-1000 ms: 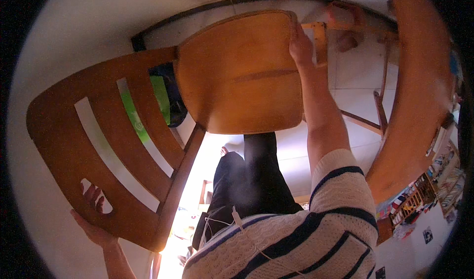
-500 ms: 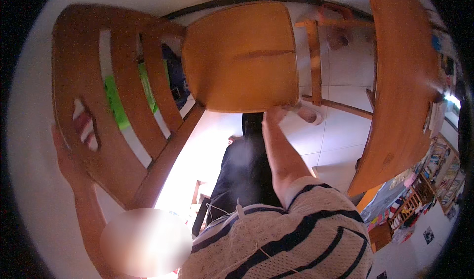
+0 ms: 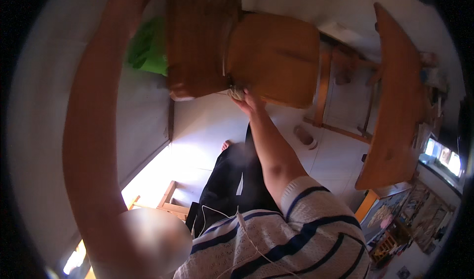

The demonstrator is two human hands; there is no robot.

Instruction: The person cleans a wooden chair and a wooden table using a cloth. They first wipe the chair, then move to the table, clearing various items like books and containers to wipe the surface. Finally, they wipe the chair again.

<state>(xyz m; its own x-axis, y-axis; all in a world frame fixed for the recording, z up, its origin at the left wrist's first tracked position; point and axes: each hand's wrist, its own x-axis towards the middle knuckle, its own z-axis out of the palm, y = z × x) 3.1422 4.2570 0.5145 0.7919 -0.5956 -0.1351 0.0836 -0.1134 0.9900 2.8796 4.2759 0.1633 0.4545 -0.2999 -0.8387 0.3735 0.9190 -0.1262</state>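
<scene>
A wooden chair stands before me, its brown seat [image 3: 276, 61] at the upper middle and its backrest [image 3: 200, 37] to the left of that. At the corner where seat and backrest meet, my right hand [image 3: 248, 102] is closed on a small crumpled, pale greyish cloth [image 3: 235, 92]. My left arm reaches far up along the left side. My left hand [image 3: 140, 0] is near the upper edge beside the backrest, dark and blurred; its fingers do not show clearly.
A bright green bag-like thing [image 3: 150, 46] is behind the backrest on the left. A wooden table [image 3: 395, 116] stands to the right. A slipper [image 3: 305, 136] lies on the tiled floor near the chair. Low wooden furniture [image 3: 170, 200] is at the lower left.
The backrest shows from a different angle, and the chair sits farther right in view. My left arm has swung upward. My right hand has moved left from the seat's front edge to the corner by the backrest.
</scene>
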